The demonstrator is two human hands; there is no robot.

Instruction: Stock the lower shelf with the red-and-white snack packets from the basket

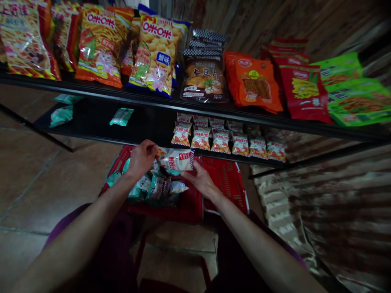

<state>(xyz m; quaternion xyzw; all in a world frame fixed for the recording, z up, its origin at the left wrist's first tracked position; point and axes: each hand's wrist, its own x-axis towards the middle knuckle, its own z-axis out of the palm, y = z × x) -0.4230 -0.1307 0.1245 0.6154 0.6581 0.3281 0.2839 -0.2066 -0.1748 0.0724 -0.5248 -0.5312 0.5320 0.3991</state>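
Between my two hands is a small white snack bag (175,159) with red print and a striped end, held level above a red basket (195,209). My left hand (143,156) has its fingers pinched at the bag's left end. My right hand (200,179) grips the striped right end, thumb in front. Under the bag, the basket holds several green snack bags (155,187) and some white ones. Just beyond my hands, rows of matching white snack bags (200,138) stand on the lower black shelf (146,128).
The upper shelf (100,87) carries larger bags: yellow and orange crisps (157,53), brown potato snack packs (204,77), orange packs (255,83), red packs (305,89) and green packs (360,97). Green bags (121,116) lie on the lower shelf's left. A patterned curtain (290,203) hangs right.
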